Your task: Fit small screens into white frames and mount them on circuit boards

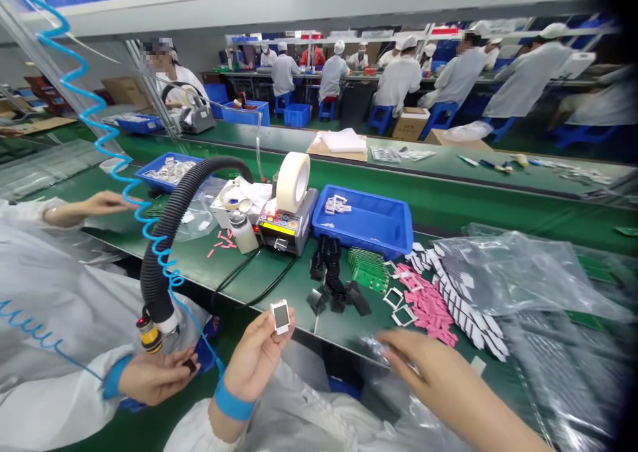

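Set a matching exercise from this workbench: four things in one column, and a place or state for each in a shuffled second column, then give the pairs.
Things:
1. roll of white tape
2. blue plastic tray
3. small white square frame
4. pile of pink pieces

Places and states:
A. held in the person's left hand
B. on the green bench beside a crumpled clear plastic bag
C. mounted on a tape dispenser
D. holding a few small white pieces

Pairs: 1-C, 2-D, 3-A, 4-B
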`<state>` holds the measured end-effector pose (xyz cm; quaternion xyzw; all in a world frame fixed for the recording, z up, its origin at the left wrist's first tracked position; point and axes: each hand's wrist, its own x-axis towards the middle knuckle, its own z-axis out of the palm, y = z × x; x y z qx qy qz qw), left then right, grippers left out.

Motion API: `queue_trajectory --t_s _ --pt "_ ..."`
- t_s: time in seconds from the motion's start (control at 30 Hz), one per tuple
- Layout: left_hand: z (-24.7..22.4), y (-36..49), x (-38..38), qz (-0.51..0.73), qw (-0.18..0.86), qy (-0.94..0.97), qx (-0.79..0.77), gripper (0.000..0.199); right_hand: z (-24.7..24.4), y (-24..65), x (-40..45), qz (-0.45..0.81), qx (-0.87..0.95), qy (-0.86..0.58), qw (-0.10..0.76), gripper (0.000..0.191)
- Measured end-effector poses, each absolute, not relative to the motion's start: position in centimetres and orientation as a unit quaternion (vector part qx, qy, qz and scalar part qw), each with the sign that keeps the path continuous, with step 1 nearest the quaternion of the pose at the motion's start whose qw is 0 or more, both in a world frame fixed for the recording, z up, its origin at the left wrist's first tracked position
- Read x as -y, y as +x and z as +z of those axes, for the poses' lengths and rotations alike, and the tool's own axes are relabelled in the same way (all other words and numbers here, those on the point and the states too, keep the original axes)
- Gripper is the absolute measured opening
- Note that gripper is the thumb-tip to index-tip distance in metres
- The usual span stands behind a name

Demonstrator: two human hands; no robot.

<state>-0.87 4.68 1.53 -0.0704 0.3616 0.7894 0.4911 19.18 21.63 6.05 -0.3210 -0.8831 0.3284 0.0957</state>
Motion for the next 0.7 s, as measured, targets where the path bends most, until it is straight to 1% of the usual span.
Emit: queue_trajectory --t_s 0.03,0.07,0.1,0.13,0.27,0.43,0.57,0.7 --pt "1.8 -0.9 -4.6 0.792 0.49 -0.079 -0.356 0.016 7.0 15.9 -21.4 0.466 0.827 -0.299 0.094 0.017" --pt "2.0 -1.0 -4.6 0.795 0.487 -0.086 -0.352 0.013 7.5 12.7 -21.2 0.599 0.731 -0.307 0.114 0.013" --pt "2.2 -1.1 -4.6 0.797 0.484 -0.091 -0.349 0.011 7.6 9.5 -21.1 0.706 0.6 -0.344 0.153 0.011" --pt "2.4 -1.2 -4.5 0.799 0.482 -0.096 -0.347 0.01 7.3 6.7 -20.9 0.732 0.552 -0.361 0.17 0.013" --pt "2.9 -1.7 -4.0 0.807 0.468 -0.111 -0.344 0.018 4.6 -0.8 -20.9 0.782 0.446 -0.399 0.175 0.014" --pt "2.7 -2.4 -3.2 0.815 0.444 -0.129 -0.348 0.026 3.3 -4.0 -21.1 0.807 0.375 -0.418 0.182 0.02" --pt "2.5 -2.7 -3.3 0.816 0.436 -0.139 -0.352 0.026 4.9 -3.0 -20.0 0.814 0.385 -0.387 0.2 0.02" --pt "3.4 -1.9 -4.2 0.832 0.435 -0.115 -0.326 0.016 8.1 2.6 -17.0 0.821 0.463 -0.281 0.183 0.02"
